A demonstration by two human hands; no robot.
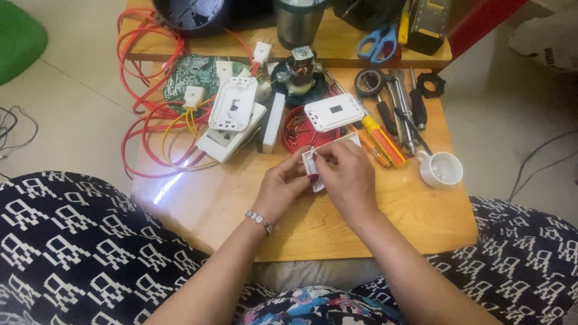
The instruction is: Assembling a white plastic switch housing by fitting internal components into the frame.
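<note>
A person sat at a low wooden tabletop (205, 204), seen from above, with both hands meeting near its middle. The left hand (283, 186), wearing a beaded bracelet (259, 221) at the wrist, pinched the near edge of a small white plastic switch housing (314, 171), its grip closed on the piece. The right hand (346, 174) covered most of the housing from the other side, fingertips pressed to its upper edge; it appeared to clasp the part too, though the fingers hid the contact. The housing sat just above the tabletop, in front of a red round dish (301, 129) of small parts.

Behind the hands lay a white switch plate (334, 112), a small electric motor (300, 73) and two more white switch plates (232, 114) stacked to the left. Red wires (141, 114) looped around a green circuit board (195, 72). To the right lay screwdrivers (385, 141), a roll of black tape (369, 82), a white cup (442, 169) and blue-handled scissors (378, 43).
</note>
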